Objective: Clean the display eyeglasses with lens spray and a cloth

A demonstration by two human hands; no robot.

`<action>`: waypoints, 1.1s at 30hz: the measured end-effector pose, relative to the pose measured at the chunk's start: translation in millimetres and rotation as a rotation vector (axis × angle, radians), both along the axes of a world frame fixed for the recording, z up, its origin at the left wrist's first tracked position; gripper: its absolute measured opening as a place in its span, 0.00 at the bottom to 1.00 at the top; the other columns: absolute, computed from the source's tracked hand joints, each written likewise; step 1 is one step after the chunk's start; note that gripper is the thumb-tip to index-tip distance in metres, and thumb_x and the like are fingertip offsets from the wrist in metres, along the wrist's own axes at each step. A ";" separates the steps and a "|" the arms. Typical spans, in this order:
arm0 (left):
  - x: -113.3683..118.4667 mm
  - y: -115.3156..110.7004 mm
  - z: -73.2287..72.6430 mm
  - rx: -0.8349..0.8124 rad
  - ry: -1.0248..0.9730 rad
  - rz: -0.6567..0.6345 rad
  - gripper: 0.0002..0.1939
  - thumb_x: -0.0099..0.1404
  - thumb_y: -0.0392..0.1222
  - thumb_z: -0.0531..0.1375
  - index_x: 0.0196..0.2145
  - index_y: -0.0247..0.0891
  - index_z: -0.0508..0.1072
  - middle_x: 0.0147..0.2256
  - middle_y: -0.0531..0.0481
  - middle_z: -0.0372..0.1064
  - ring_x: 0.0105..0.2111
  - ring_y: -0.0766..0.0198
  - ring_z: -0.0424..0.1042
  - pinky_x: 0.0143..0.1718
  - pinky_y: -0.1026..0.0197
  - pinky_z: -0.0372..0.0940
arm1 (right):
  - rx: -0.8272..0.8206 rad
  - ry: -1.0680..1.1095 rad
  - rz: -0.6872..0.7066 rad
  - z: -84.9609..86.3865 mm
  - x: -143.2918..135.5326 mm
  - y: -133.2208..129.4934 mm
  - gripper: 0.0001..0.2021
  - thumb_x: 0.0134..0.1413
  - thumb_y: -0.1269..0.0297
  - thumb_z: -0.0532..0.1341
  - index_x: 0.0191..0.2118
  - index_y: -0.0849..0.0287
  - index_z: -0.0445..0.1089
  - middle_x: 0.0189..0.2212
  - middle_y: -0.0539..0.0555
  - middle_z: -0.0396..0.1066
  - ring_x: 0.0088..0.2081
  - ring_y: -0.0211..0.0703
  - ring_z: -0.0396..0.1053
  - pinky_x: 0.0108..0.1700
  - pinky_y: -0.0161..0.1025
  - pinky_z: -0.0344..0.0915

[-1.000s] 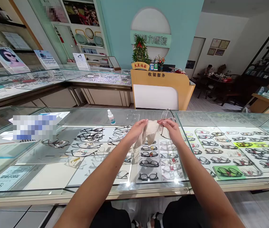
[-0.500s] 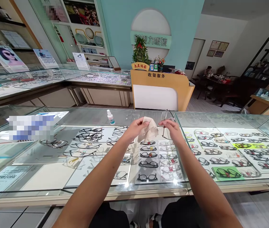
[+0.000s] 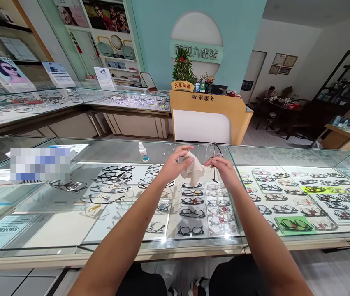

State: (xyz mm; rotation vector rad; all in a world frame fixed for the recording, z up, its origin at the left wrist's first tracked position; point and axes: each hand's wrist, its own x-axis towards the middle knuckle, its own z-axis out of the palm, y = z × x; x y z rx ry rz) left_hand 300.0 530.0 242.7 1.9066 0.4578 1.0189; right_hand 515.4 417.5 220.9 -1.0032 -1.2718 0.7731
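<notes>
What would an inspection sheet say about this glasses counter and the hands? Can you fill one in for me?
Surface: glass counter, display frames in rows.
Things in use: cream cloth and held eyeglasses, both above the counter.
Clutter: white spray bottle, upright; blurred-out item at left.
Hands: left hand holds cloth; right hand holds eyeglasses.
Cables: nothing seen.
Surroundings: wooden desk beyond, plant on top.

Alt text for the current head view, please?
A person's left hand holds a pale cloth and their right hand holds a pair of glasses, above a glass counter displaying rows of spectacles. A small white bottle stands on the counter, left of the hands.
</notes>
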 end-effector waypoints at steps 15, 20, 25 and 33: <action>-3.3 -20.9 13.7 0.068 0.001 -0.071 0.15 0.75 0.48 0.53 0.33 0.39 0.71 0.42 0.46 0.63 0.42 0.58 0.66 0.45 0.56 0.63 | -0.115 -0.097 0.264 7.4 -7.4 -8.8 0.13 0.67 0.58 0.62 0.35 0.55 0.82 0.38 0.54 0.80 0.45 0.48 0.72 0.54 0.45 0.62; -0.5 -32.8 15.9 0.319 0.123 0.026 0.18 0.79 0.49 0.50 0.32 0.39 0.67 0.48 0.43 0.62 0.52 0.53 0.63 0.59 0.49 0.60 | -0.143 -0.120 0.298 9.8 -11.9 -11.1 0.12 0.67 0.58 0.63 0.34 0.55 0.81 0.37 0.53 0.80 0.43 0.47 0.74 0.54 0.45 0.65; 0.6 -37.7 14.1 0.382 0.184 0.088 0.09 0.76 0.49 0.57 0.40 0.42 0.68 0.50 0.42 0.63 0.54 0.52 0.63 0.57 0.49 0.63 | -0.166 -0.161 0.315 12.7 -14.8 -13.6 0.13 0.67 0.57 0.62 0.33 0.56 0.80 0.35 0.53 0.80 0.42 0.48 0.75 0.54 0.46 0.67; 5.4 -35.6 3.7 0.536 -0.025 0.443 0.18 0.68 0.50 0.68 0.40 0.43 0.62 0.45 0.46 0.64 0.48 0.54 0.65 0.51 0.51 0.62 | -0.155 -0.118 0.320 11.1 -15.4 -12.8 0.13 0.67 0.59 0.61 0.33 0.56 0.80 0.35 0.53 0.80 0.41 0.48 0.74 0.52 0.46 0.67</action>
